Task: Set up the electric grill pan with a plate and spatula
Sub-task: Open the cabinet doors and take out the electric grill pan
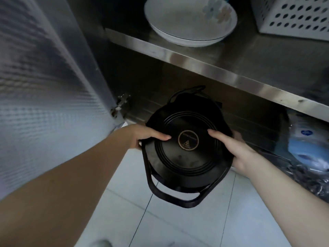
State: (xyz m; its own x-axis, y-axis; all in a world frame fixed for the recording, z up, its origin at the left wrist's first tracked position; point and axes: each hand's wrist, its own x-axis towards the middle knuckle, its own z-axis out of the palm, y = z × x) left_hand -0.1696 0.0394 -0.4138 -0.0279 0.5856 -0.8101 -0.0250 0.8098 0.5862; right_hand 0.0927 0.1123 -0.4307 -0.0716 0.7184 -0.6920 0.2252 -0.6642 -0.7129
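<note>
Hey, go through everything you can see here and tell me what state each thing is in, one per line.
electric grill pan: held between both hands, tilted, in front of the lower cabinet opening
left hand: gripping the pan's left edge
right hand: gripping the pan's right edge
plates: stacked on the upper shelf, untouched
cabinet door: swung open
white perforated basket: upright on the shelf, right of the plates

The grill pan (185, 148) is black and round, with concentric ridges, a round gold-edged label at its middle and loop handles at its near and far ends. The plate (188, 24), white with pale flowers, lies on the steel shelf above it.
</note>
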